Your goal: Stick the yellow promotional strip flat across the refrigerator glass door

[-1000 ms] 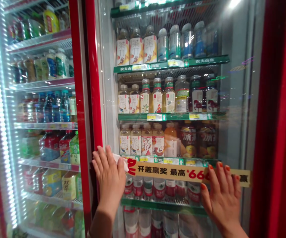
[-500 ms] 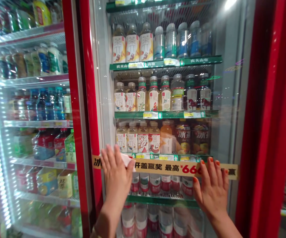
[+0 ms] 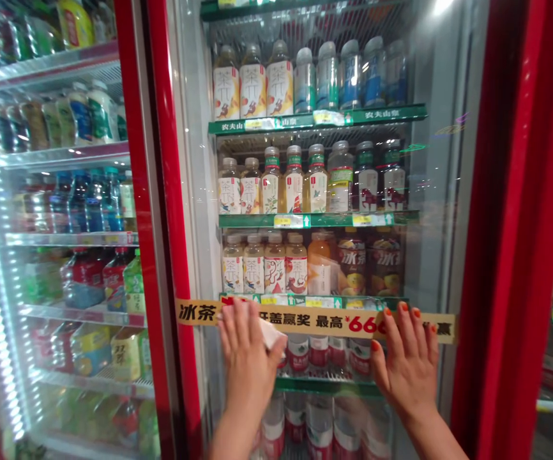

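Observation:
A tan strip with black and red lettering [image 3: 325,321] runs across the glass door [image 3: 442,211] of a drinks fridge. My left hand [image 3: 248,348] lies over the strip's left part, fingers extended together, with a folded white tissue [image 3: 272,333] under the palm and thumb side. Most of that tissue is hidden beneath the hand. Toward the strip's right end, my right hand [image 3: 408,364] rests flat, fingers spread and nothing in it. Its fingertips, with orange-red nails, cover some of the printing.
Behind the glass, several rows of bottles [image 3: 294,185] stand on shelves with green edges [image 3: 248,221]. A red door frame [image 3: 171,211] borders the left side, and a red post [image 3: 511,255] rises on the right. Another lit fridge [image 3: 73,239] with drinks is at the left.
My left hand has slid right along the strip with the tissue, uncovering the lettering at the left end. My right hand stays in nearly the same place.

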A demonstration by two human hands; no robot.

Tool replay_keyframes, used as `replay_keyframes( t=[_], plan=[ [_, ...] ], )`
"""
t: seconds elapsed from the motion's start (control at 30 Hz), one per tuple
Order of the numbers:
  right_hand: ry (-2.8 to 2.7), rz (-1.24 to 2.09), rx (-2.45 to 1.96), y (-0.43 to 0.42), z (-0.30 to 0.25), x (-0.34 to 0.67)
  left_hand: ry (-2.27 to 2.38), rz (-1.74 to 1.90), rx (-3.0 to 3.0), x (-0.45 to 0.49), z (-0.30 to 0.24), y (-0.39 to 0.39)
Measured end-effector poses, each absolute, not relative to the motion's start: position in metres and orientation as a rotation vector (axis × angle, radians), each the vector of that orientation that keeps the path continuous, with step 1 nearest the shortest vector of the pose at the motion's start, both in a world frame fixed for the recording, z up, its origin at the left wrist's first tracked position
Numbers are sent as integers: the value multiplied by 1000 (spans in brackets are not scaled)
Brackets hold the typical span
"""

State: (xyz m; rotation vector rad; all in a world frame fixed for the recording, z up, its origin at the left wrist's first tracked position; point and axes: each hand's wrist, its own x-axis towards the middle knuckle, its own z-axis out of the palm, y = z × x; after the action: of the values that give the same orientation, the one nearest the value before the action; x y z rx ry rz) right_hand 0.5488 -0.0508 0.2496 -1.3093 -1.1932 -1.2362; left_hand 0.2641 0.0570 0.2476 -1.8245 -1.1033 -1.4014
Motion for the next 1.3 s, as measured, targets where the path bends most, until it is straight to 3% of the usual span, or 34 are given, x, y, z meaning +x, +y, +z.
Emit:
replay_keyframes(
  t=[0.1, 0.2, 0.33, 0.57, 0.77, 0.93, 1.13, 1.3],
  plan=[
    [-1208, -1223, -1306, -52, 249, 550, -796, -1163, -1868, 277, 205, 50],
    [-1218, -1226, -1303, -51, 248, 551, -1018, -1248, -1776, 250, 183, 62],
    [-1183, -1246, -1315, -50, 247, 550, -1292, -1418, -1721, 227, 192, 73],
    [-1192, -1227, -1328, -51, 247, 548, -1054, -1249, -1944, 240, 153, 56],
    [-1175, -1239, -1355, -50, 247, 547, -1341, -1588, -1737, 243, 217, 65],
    [-1199, -1240, -1320, -51, 248, 549, -891, -1268, -1921, 270, 218, 44],
    [-1186, -1254, -1338, -49, 245, 550, -1363, -1549, -1683, 236, 245, 62],
    [-1181, -1228, -1325, -51, 245, 549, -975, -1385, -1874, 287, 260, 43]
  ],
)
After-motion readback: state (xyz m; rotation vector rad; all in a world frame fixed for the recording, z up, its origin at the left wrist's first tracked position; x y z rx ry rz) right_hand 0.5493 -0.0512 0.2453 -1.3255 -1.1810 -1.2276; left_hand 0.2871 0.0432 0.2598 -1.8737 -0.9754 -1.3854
